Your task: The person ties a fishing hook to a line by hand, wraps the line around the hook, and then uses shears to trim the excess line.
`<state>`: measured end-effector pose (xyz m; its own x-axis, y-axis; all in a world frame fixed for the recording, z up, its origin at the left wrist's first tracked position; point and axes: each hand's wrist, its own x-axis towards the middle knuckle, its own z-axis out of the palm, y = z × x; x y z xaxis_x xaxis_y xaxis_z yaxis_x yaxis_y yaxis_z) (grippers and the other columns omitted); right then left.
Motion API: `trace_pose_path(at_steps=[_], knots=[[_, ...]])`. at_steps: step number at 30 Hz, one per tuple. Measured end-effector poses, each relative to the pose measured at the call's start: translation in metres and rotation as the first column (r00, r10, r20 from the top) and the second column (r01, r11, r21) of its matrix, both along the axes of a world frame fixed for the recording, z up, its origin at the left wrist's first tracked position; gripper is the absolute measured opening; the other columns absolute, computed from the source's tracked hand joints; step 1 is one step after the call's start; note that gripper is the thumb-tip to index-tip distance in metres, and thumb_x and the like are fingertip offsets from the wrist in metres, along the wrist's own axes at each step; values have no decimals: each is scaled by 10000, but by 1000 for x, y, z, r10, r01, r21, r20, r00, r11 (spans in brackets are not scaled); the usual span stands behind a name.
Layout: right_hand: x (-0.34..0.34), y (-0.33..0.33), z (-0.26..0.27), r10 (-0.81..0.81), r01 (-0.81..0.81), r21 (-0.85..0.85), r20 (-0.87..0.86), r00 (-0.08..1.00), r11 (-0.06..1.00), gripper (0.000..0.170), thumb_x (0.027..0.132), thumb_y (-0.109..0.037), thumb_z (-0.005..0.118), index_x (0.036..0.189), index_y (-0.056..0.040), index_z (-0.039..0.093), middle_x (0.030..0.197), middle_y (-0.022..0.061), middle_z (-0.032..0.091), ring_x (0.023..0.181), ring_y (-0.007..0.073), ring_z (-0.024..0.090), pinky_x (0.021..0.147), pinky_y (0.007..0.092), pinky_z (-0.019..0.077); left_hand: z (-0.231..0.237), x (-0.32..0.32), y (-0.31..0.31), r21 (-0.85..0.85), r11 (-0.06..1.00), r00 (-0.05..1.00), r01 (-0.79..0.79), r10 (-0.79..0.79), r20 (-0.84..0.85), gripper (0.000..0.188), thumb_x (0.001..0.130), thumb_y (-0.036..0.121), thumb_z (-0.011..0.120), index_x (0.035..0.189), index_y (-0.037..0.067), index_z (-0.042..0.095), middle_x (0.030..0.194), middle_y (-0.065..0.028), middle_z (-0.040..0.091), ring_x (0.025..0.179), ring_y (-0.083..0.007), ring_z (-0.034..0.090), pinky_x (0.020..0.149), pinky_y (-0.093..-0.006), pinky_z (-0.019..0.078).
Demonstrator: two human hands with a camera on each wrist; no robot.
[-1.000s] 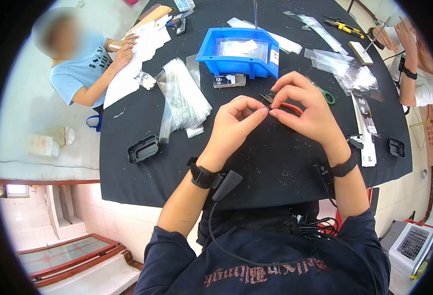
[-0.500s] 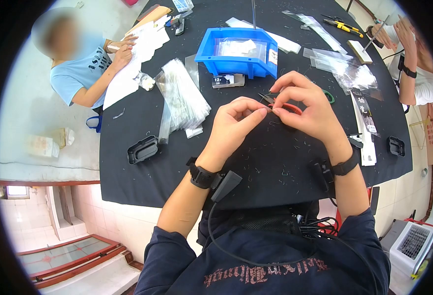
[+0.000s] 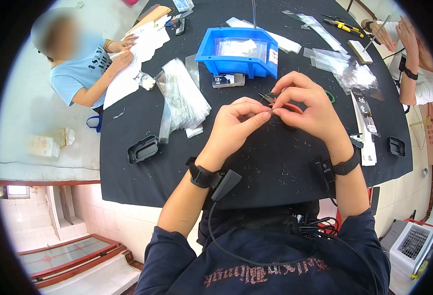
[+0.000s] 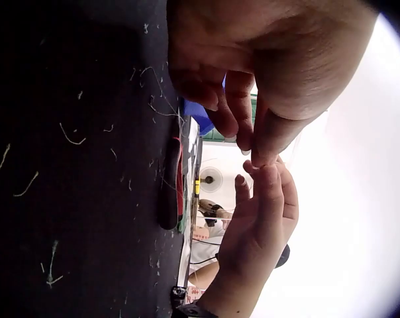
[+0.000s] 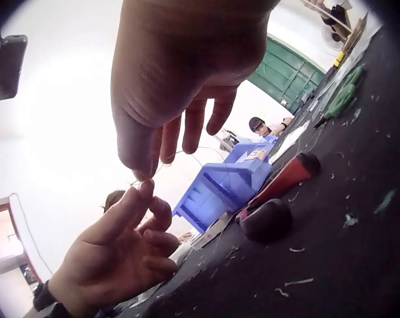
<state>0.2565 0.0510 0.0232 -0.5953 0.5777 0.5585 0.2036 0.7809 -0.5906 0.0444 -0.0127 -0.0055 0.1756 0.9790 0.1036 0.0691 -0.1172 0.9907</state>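
Thumb and fingertips of my left hand meet those of my right hand above the black tablecloth. Both hands pinch a fine thread-like line, which loops out from the fingertips in the right wrist view. Whatever else sits between the fingertips is hidden or too small to make out. Right behind the fingers lie pliers with red and black handles, partly covered by my right hand in the head view. Green-handled scissors rest beyond them.
A blue bin with plastic bags stands ahead, a small box before it. Clear plastic sleeves are piled to the left, more bags to the right. Black trays and line clippings lie about. Two people sit across the table.
My left thumb has shifted slightly, and the fingertips stay together in nearly the same place. The people across the table have moved their hands a little.
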Motion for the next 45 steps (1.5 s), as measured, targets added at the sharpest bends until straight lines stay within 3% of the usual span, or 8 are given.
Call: trace_pose_path(at_steps=[13, 17, 21, 23, 34, 39, 42, 45], knots=[[0, 0, 1, 7, -8, 51, 27, 1000, 999, 158, 685, -5, 751, 775, -60, 634, 986, 47, 632, 935, 225, 625, 831, 329, 499, -1, 0, 0, -55, 998, 993, 22, -16, 118, 167, 927, 109, 701, 1011, -30, 742, 1007, -27, 644, 850, -71, 550, 733, -213, 427], [-4, -1, 1, -6, 7, 131, -11, 1000, 991, 144, 678, -61, 739, 731, -92, 609, 899, -1, 621, 818, 212, 591, 737, 344, 446, 0, 1, -1, -12, 1000, 998, -2, 2, 64, 158, 923, 108, 706, 992, -30, 746, 994, -18, 641, 834, -62, 538, 706, -204, 412], [-1, -3, 3, -34, 22, 132, 85, 996, 991, 186, 654, -22, 756, 760, -89, 619, 935, 17, 639, 892, 202, 620, 807, 329, 443, 1, 0, -1, -2, 1000, 999, -20, 20, 40, 132, 915, 97, 715, 960, -24, 743, 969, -6, 638, 823, -51, 531, 693, -199, 403], [-4, -2, 1, -41, 38, 188, 12, 999, 981, 166, 664, -63, 743, 729, -112, 599, 884, -30, 618, 784, 185, 579, 725, 325, 401, 0, 0, -1, -23, 999, 999, -24, 25, 43, 113, 908, 86, 720, 950, -18, 740, 966, -3, 639, 821, -48, 535, 696, -199, 406], [-5, -5, 2, -63, 55, 237, 26, 998, 970, 186, 650, -59, 750, 732, -107, 590, 868, -32, 616, 752, 185, 562, 720, 314, 402, -4, 0, 0, -2, 998, 998, -58, 58, -14, 65, 876, 58, 748, 911, 7, 726, 965, 4, 641, 810, -42, 567, 704, -194, 439], [-5, -6, 4, -60, 56, 252, 11, 998, 966, 186, 647, -61, 755, 738, -115, 602, 872, -43, 616, 746, 183, 562, 710, 312, 394, -1, 3, -2, 157, 981, 986, -116, 133, -103, 63, 833, 51, 749, 889, 37, 725, 962, 4, 630, 736, -22, 548, 622, -175, 429], [-2, -7, 9, -43, 29, 209, 63, 997, 977, 157, 685, -69, 763, 782, -100, 644, 896, -11, 621, 796, 193, 596, 746, 325, 433, 0, 4, -2, 238, 959, 978, -154, 183, -103, 69, 807, 36, 743, 874, 45, 728, 950, 3, 636, 713, -27, 549, 597, -174, 425], [0, -2, 3, -27, 20, -68, -105, 994, 997, 119, 753, -100, 767, 824, -69, 677, 937, 34, 632, 875, 204, 628, 809, 329, 474, 5, 4, -3, 395, 906, 952, -151, 240, -188, 88, 778, 19, 750, 857, 53, 734, 933, 0, 646, 704, -35, 564, 587, -182, 439]])
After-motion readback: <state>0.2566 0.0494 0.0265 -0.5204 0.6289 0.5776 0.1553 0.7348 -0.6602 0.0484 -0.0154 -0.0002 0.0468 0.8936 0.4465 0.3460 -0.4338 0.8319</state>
